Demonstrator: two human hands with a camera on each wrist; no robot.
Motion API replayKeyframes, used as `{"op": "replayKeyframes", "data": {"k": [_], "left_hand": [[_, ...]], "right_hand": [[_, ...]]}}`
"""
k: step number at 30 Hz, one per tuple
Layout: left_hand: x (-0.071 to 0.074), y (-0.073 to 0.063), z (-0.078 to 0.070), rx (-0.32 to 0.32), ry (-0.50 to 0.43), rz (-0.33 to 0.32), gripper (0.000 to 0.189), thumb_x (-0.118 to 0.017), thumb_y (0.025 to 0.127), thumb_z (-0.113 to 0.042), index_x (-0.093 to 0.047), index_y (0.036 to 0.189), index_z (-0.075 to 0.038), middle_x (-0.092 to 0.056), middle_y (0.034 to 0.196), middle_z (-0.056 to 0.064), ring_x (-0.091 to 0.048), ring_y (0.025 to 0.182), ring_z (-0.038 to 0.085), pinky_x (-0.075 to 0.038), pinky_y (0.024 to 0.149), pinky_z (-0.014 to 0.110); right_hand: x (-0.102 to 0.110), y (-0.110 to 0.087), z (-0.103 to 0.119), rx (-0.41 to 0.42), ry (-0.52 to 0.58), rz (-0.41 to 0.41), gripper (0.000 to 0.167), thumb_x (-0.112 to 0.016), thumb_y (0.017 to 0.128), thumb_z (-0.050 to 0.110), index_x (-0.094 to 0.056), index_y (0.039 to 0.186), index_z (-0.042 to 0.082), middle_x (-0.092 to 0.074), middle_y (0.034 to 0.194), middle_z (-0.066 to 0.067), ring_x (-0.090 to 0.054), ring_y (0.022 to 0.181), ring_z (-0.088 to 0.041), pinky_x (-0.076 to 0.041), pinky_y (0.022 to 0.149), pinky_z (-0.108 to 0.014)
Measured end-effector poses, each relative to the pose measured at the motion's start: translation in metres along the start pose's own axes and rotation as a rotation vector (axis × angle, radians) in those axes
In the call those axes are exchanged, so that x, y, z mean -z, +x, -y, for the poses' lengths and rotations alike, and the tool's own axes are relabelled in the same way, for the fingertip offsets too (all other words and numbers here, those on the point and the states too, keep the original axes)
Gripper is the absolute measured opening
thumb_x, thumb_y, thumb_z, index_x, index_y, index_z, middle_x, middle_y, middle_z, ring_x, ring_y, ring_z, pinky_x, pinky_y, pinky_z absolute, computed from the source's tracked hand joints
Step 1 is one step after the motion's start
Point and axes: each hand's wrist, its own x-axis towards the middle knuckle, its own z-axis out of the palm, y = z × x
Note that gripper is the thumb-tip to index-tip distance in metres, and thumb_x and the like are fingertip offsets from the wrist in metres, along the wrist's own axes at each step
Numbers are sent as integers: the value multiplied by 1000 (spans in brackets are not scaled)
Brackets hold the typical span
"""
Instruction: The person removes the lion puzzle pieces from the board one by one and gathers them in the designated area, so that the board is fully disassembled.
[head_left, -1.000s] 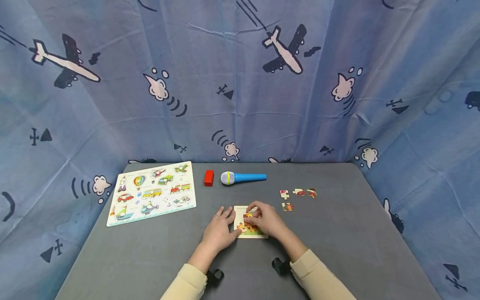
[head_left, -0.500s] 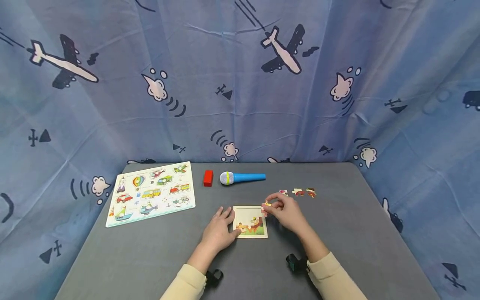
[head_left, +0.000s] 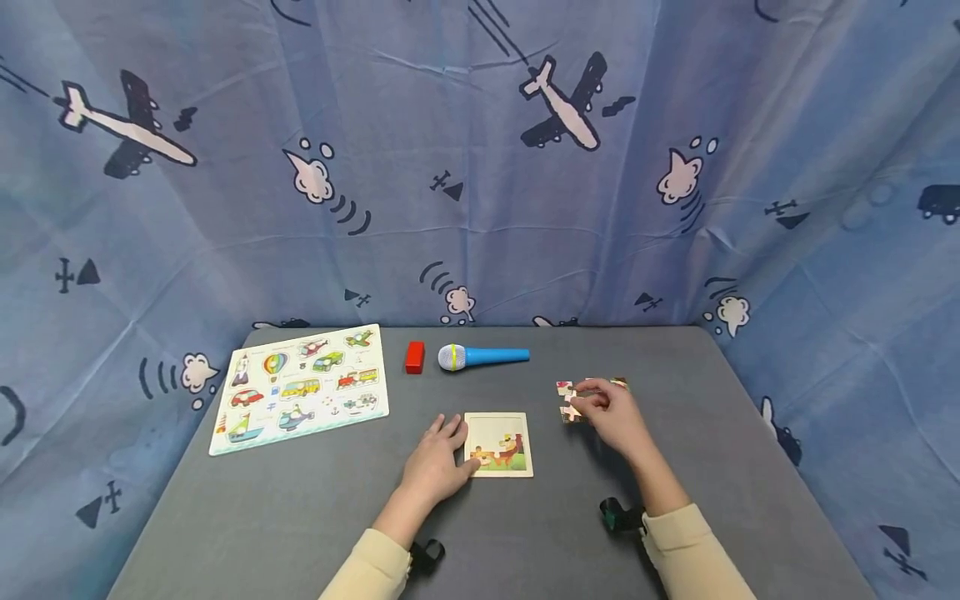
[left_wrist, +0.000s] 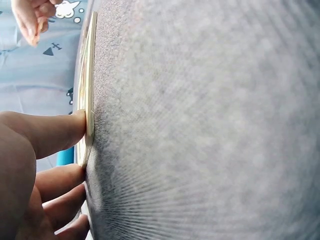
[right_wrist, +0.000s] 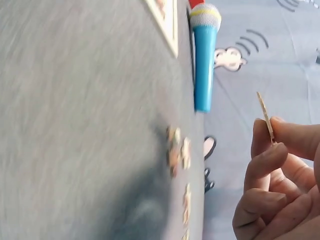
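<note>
A small wooden jigsaw board point(head_left: 491, 425) with a pale rim lies at the table's middle, several pieces set along its lower part. My left hand point(head_left: 435, 467) rests at its left side; in the left wrist view the thumb point(left_wrist: 65, 131) touches the board's edge point(left_wrist: 90, 75) and the other fingers lie beside it. Right of the board, my right hand point(head_left: 617, 421) is raised above the table. Between thumb and fingertips it pinches a thin puzzle piece point(right_wrist: 265, 115), seen edge-on in the right wrist view. Below are loose puzzle pieces point(right_wrist: 173, 152), partly hidden by the hand in the head view.
Behind the board lie a blue toy microphone point(head_left: 491, 356) and a red block point(head_left: 415, 357). A large vehicle picture board point(head_left: 300, 387) lies at the left. A blue patterned curtain point(head_left: 465, 167) hangs behind the grey table point(head_left: 300, 517).
My right hand has drawn away from over the jigsaw board, out to the right above the loose pieces, carrying the puzzle piece. My left hand has stayed at the board's left side.
</note>
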Motion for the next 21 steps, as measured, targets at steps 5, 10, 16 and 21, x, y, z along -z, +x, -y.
{"op": "replayKeyframes", "data": {"k": [5,10,16,21], "left_hand": [[0,0,1,-1,11,-5,65,-77,89,-36,-57,144,-8,-47,156,10,-33,150,36,-41,112,57],[1,0,0,-6,14,-9,66,-76,89,-37,-56,145,-9,-47,156,10,-33,150,36,-40,112,56],[1,-1,0,-7,17,-3,66,-75,89,-38,-56,145,-9,-46,156,10,-33,150,35,-40,113,56],[1,-1,0,-4,15,-1,66,-76,89,-37,-56,145,-9,-47,156,10,-33,150,36,-40,112,57]], "right_hand": [[10,4,-18,-62,-29,-65,33,-72,96,25,-66,117,1,-73,82,-14,-55,64,-10,-45,58,-26],[20,9,-33,-124,-126,-87,32,-74,93,32,-69,104,2,-70,76,-4,-53,65,-11,-42,57,-27],[22,13,-44,-180,-171,-21,27,-71,95,27,-69,102,1,-72,83,-8,-56,71,-15,-43,61,-30],[20,17,-51,-178,-212,-16,24,-73,94,24,-71,101,2,-72,85,-8,-56,73,-17,-42,63,-30]]}}
